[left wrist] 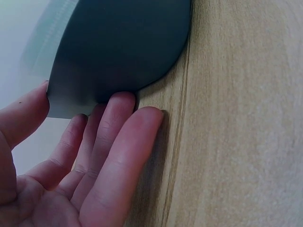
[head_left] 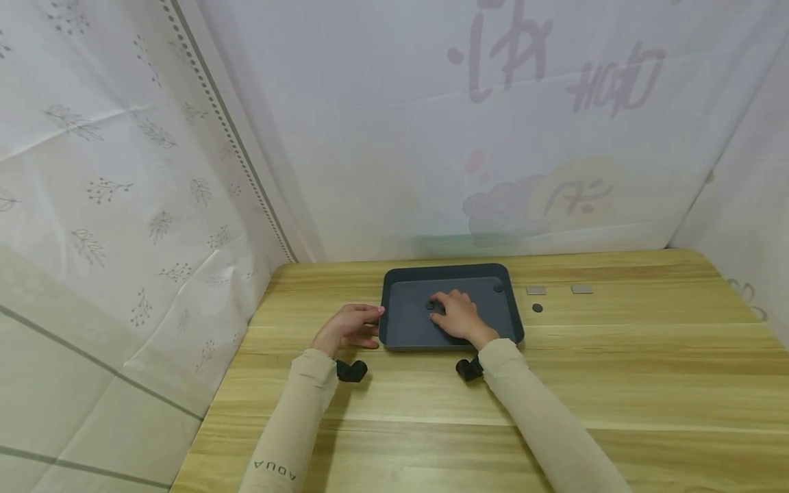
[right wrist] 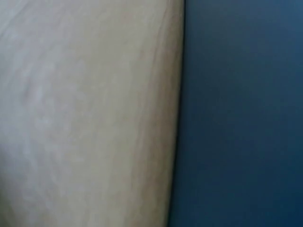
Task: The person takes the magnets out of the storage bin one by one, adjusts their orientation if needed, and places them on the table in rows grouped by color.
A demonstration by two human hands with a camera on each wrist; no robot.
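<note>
Right hand: my right hand (head_left: pixel 459 316) lies inside the dark tray (head_left: pixel 407 322), fingers curled down onto a small black disc (head_left: pixel 431 305) at about 10 o'clock from the knuckles. I judge it a fingertip pinch, though the right wrist view shows only blur.
Left hand: my left hand (head_left: pixel 348 326) is relaxed and flat, fingertips (left wrist: pixel 124 105) touching the tray's left rim, holding nothing.
Tray: it sits on the worktop (head_left: pixel 616 370) at 12 o'clock from me, upright and level; a second black disc (head_left: pixel 498 288) lies in its 1 o'clock corner.
Outside the tray: at 3 o'clock, apart from the rim, a third dark disc (head_left: pixel 537 308) and two grey square plates (head_left: pixel 535 290) (head_left: pixel 581 289) rest on the wood.
Doing it well: as I judge it, I should keep the left fingers braced so the tray cannot slide, and get the fingertips under the disc's edge before lifting, since a flat disc on a smooth floor tends to skid.
</note>
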